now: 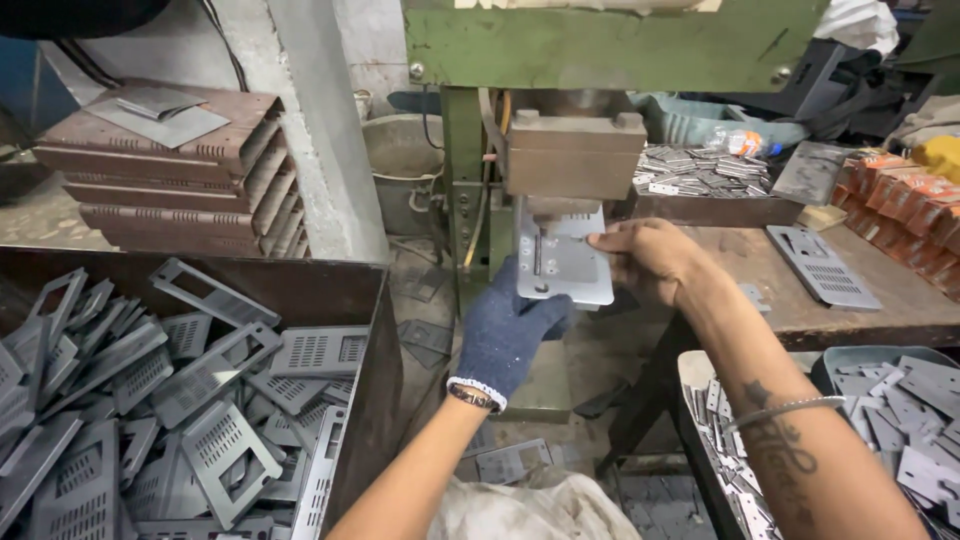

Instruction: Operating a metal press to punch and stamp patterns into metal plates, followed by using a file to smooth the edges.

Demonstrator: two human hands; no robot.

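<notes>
We've got the flat grey perforated sheet-metal plate [565, 262] sitting under the brown steel die block [572, 155] of the green press frame [610, 45], just above frame centre. Our left hand [508, 335], in a dark blue knit glove, comes up from 6 o'clock and props the plate's lower edge; fingers are curled up against it, though we can't tell how tight. Our bare right hand [650, 260] pinches the plate's edge at 3 o'clock, thumb on top. Two-point hold likely keeps it square under the die.

The plate's long axis runs roughly 12 to 6, top end tucked under the block. The bin of grey slotted plates [180, 400] sits at 8 o'clock.
</notes>
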